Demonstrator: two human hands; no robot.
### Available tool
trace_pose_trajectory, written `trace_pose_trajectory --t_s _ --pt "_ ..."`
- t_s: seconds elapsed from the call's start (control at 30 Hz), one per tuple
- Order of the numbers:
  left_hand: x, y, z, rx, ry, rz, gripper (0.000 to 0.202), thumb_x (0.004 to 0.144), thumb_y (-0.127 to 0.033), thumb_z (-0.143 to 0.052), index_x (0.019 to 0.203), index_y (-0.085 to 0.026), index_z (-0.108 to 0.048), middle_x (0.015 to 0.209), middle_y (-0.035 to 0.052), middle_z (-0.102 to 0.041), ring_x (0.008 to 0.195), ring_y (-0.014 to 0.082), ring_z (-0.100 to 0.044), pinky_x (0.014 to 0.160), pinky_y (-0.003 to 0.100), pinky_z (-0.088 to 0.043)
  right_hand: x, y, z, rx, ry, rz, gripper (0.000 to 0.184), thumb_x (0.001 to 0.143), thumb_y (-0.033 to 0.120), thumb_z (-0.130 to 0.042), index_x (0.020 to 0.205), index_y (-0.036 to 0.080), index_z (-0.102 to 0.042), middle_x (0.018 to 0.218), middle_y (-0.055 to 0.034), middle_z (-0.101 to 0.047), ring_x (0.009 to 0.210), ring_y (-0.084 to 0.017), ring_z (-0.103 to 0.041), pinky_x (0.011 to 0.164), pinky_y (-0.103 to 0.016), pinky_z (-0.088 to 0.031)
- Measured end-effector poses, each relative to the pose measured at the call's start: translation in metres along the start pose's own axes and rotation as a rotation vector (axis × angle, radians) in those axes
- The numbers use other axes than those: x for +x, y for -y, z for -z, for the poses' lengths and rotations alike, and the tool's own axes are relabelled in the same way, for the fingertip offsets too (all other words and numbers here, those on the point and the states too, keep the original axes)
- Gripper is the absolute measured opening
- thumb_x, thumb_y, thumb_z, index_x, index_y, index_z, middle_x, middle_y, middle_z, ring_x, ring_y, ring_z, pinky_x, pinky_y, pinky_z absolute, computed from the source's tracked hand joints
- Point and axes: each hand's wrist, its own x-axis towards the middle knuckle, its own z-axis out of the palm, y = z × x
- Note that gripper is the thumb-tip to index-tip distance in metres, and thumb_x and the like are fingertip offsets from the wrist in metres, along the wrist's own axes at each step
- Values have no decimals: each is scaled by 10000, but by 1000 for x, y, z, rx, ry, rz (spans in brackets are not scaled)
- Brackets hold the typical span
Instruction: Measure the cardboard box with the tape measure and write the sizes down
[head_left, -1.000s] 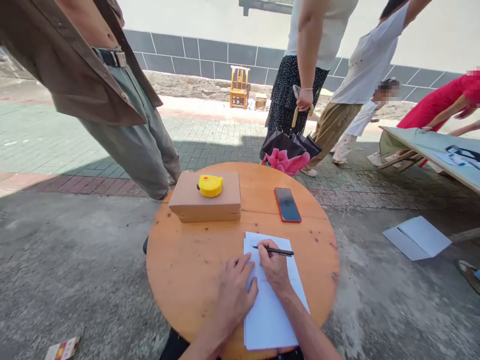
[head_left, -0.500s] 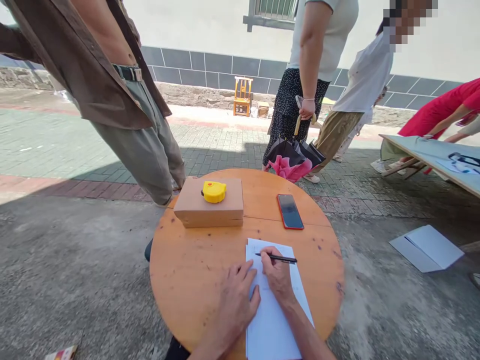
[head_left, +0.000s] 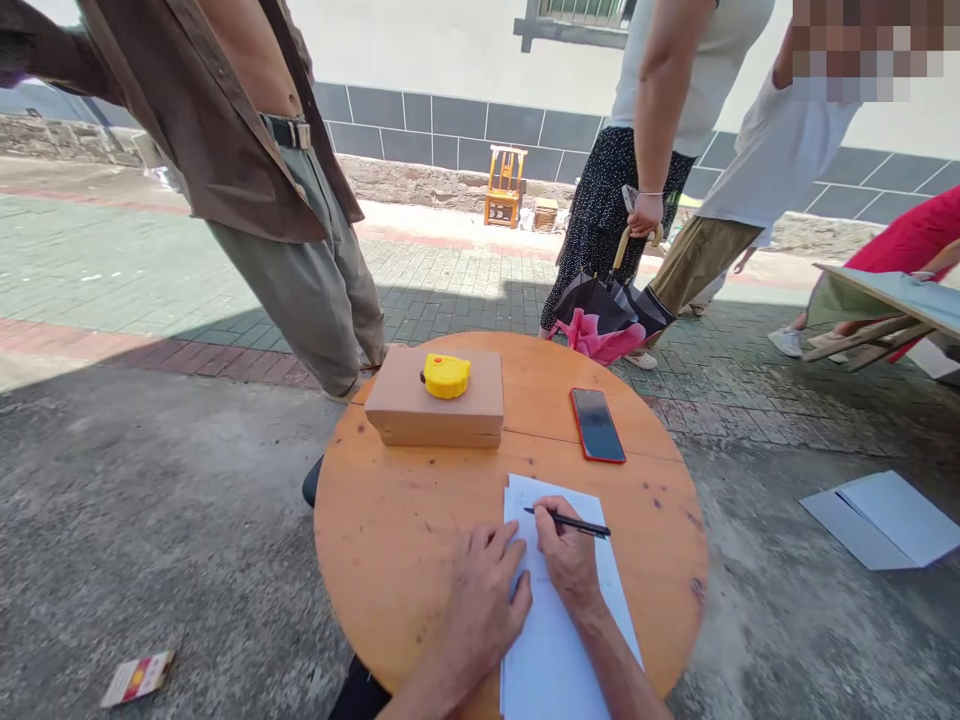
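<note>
A black pen (head_left: pixel 581 523) is pinched in my right hand (head_left: pixel 568 560), its tip near the upper left part of a stack of white paper (head_left: pixel 559 655). My left hand (head_left: pixel 487 590) lies flat, fingers spread, across the left edge of the paper and the wooden table. Faint marks show on the top sheet, too small to read. Beyond the paper, a yellow tape measure (head_left: pixel 446 377) rests on a brown cardboard box (head_left: pixel 439 428). To the right of the box lies a phone (head_left: pixel 598 425) with a red edge, its screen dark.
The round wooden table (head_left: pixel 390 560) stands on concrete. At its far left is a person in a brown shirt (head_left: pixel 247 160); beyond it another holds a folded umbrella (head_left: pixel 607 310). A white folded board (head_left: pixel 889 520) lies on the ground at right, near another table (head_left: pixel 900 290).
The whole view has shifted, so the table and hands sit slightly further right. My right hand still holds the pen at the paper, its tip slightly further along; my left hand stays flat.
</note>
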Motion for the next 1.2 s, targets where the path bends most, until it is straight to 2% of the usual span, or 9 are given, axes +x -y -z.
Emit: trace_pose_trajectory --t_s 0.5,0.77,1.2 --pt "3 -1 3 11 12 0 245 811 -141 -561 1036 -220 -620 1252 45 -614 1067 260 -513 906 444 -452 1 -3 -2 -26 14 -52 191 840 337 -496 785 190 -604 602 11 -561 504 -141 -493 510 -264 -424" --pt "1 -2 3 0 12 6 271 818 -143 -559 1076 -209 -609 1278 44 -598 1087 260 -495 937 443 -430 1 -4 -3 -18 31 -53 192 850 345 -498 782 190 -591 558 30 -523 501 -139 -478 501 -254 -402" --pt "0 1 0 15 16 3 263 828 -172 -562 1081 -206 -624 1282 46 -599 1101 253 -490 948 427 -424 2 -4 -4 -13 35 -27 192 855 331 -493 774 183 -585 612 15 -554 516 -123 -465 494 -234 -379"
